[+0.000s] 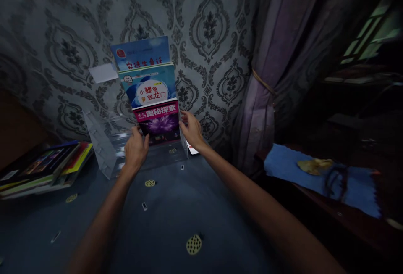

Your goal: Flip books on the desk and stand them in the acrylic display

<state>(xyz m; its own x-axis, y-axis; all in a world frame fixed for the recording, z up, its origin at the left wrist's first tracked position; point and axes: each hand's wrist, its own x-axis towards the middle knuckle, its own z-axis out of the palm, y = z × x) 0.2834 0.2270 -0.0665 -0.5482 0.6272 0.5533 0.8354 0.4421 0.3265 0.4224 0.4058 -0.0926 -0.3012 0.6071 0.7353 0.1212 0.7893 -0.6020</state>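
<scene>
Overlap is costing me the lower parts of the rear blue bk point(141, 51) & mid blue bk point(149, 85); purple bk point(160, 126) is standing foremost, at the clear plastic rack point(101, 152)'s R end. L hand point(136, 150) & R hand point(192, 131) are flanking it, thumbs spreading from fingers; can't tell from my end if they're clamping. By R wrist, a bright white item point(192, 149) is only part-showing. Bk stack point(44, 167) is lying far L; gathered fabric curtain point(262, 85) is hanging R, scallop-edged cloth point(283, 160) blurring beyond.
</scene>
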